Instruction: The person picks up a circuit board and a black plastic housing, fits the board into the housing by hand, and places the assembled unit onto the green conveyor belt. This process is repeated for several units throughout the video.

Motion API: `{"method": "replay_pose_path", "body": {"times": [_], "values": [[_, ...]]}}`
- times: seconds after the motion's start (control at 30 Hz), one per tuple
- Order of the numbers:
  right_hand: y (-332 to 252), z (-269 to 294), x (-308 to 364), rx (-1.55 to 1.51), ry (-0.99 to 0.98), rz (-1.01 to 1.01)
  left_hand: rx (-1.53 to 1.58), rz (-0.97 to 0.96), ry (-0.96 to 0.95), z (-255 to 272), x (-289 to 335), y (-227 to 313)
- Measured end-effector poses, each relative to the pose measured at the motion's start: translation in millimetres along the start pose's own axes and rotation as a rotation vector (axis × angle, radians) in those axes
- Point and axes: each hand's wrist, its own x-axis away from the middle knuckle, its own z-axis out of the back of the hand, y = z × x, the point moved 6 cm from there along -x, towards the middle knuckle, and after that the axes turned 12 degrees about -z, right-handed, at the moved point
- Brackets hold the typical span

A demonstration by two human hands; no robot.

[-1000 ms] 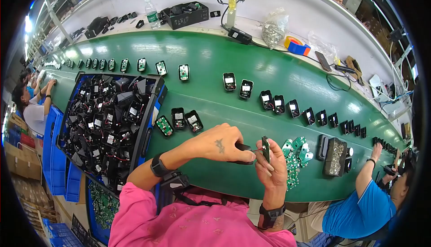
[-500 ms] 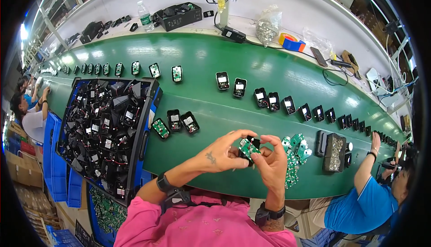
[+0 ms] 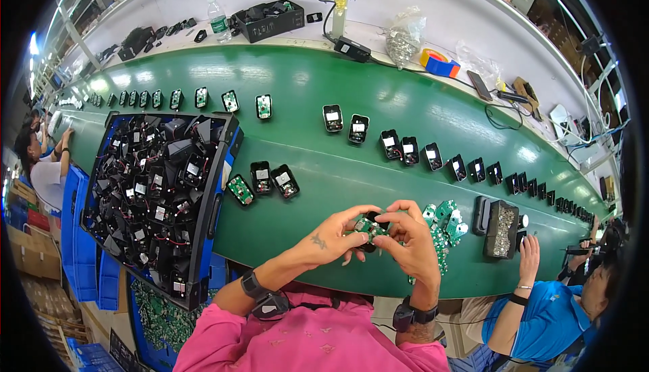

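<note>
In front of me both hands hold a black plastic housing with a green circuit board (image 3: pixel 369 226) at its opening. My left hand (image 3: pixel 330 237) grips it from the left, its thumb along the lower edge. My right hand (image 3: pixel 411 242) closes on the other side, thumb and fingertips pressing on the board. The fingers hide part of the housing. To the left stand two open black housings (image 3: pixel 284 181) and one housing with a green board (image 3: pixel 240 190) on top. Just right of my right hand lies a pile of loose green circuit boards (image 3: pixel 443 230).
At left, a blue-and-black crate (image 3: pixel 226 143) is heaped with black housings. Rows of housings (image 3: pixel 359 129) line the green table (image 3: pixel 304 162). A dark box of small metal parts (image 3: pixel 501 230) stands at right, near a co-worker's hand (image 3: pixel 530 260). A bin of boards (image 3: pixel 159 318) sits below.
The green board, tilted up before, now lies flatter and lower against the housing between my fingers. At right, the co-worker's hand has drawn back from the row of housings toward the near edge.
</note>
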Motion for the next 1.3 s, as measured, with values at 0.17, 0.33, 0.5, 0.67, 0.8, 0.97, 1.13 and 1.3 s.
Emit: {"method": "replay_pose_path", "body": {"times": [0.17,0.33,0.5,0.67,0.8,0.97,1.13,1.3], "values": [[-14,-5,9,0.229,0.24,0.139,-0.148,-0.052,0.114,1,2,3],[-7,-19,4,0.094,0.262,0.159,-0.32,-0.146,0.172,-4,5,9],[0,-31,16,-0.286,0.304,0.129,-0.381,-0.23,0.27,-3,8,12],[0,-35,22,-0.415,0.328,0.195,-0.416,-0.315,0.345,-12,15,25],[-17,-32,31,-0.259,0.542,0.183,-0.479,-0.495,0.358,-18,21,37],[-46,-19,31,0.234,0.415,0.281,-0.523,-0.526,0.381,-16,25,47],[-52,-13,27,0.238,0.194,0.2,-0.573,-0.528,0.291,-19,28,53],[-49,-11,24,0.262,0.101,0.157,-0.834,-0.649,0.191,-18,30,60]]}}
